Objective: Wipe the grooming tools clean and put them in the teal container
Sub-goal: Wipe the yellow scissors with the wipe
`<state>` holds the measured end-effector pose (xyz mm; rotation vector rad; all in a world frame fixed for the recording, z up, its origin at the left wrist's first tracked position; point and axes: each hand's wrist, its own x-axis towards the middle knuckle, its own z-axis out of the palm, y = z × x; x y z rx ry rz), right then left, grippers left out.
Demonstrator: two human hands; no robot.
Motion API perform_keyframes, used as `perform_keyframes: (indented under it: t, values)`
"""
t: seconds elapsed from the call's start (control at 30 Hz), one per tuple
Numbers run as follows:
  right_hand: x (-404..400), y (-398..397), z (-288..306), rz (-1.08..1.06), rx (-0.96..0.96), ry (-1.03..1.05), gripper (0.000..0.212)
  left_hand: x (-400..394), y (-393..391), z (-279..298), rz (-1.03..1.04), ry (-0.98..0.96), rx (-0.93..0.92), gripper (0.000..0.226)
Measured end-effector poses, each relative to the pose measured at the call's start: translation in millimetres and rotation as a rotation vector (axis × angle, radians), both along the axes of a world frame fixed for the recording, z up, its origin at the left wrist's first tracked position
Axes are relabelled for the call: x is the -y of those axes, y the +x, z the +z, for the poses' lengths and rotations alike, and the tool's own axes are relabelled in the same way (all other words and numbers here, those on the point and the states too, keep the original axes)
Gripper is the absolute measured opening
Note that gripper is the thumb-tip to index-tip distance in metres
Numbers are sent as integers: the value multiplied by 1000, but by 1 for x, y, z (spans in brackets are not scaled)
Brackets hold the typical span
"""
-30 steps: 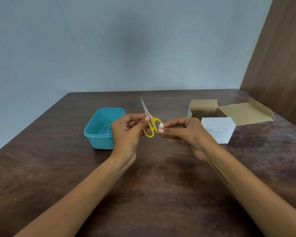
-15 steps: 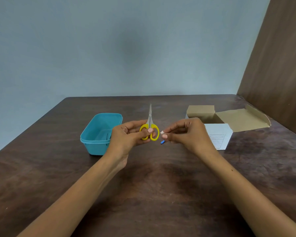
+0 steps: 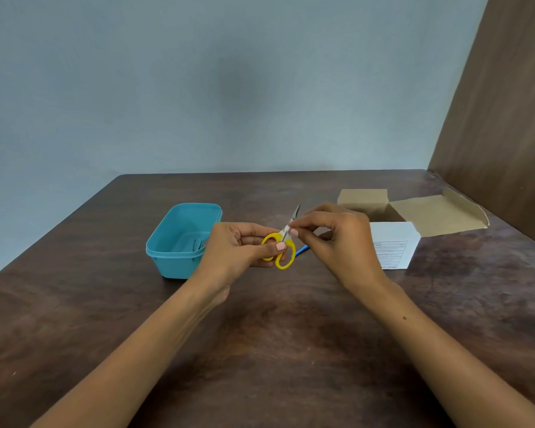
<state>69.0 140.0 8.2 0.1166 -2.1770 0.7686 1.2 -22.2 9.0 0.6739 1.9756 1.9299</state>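
Two hands are meeting above the worktop [image 3: 275, 350] — the left hand [image 3: 238, 251] gripping the yellow-handled scissors [image 3: 280, 247] just right of the teal container [image 3: 179, 242], the right hand [image 3: 340, 239] pinching a white-tipped swab [image 3: 286, 230] against the blades — beside an open cardboard box [image 3: 414, 214].

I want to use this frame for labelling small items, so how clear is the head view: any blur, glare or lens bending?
Head view: even, soft light, no harsh glare; faint shadows under the arms on the table. The scissors and the white wipe tip are slightly soft. Print on the white box is unreadable. Wide-angle bending shows at the frame's edges.
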Motion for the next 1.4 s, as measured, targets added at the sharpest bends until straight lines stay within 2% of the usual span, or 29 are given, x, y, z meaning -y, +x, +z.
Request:
perform_keyframes:
  t: [0.17,0.37,0.5,0.6,0.77,0.9,1.1,1.27,1.4]
  values:
    - [0,0,-1,64,123,56,11,2,0,1,0,-29,-34,19]
    - [-4,-2,-3,-82,23,15,7,-1,3,1,-37,-69,-70,19]
    - [6,-1,-6,44,77,20,6,1,2,1,-34,-41,-69,17]
    - [4,-2,-5,-1,84,10,6,1,2,1,-44,-58,-71,18]
    - [1,-1,-4,-106,1,-43,3,0,2,1,-43,-74,-60,20]
    - [-6,0,-2,-159,-92,-161,4,1,2,4,-44,-60,-31,16]
    - [3,1,-4,-71,6,-71,5,4,1,5,-18,-62,-52,18]
    - [-6,0,-1,-168,-22,-195,4,4,0,6,-60,-98,-65,22]
    - [0,2,-1,-98,-4,-194,7,5,-2,6,-53,-99,-82,20]
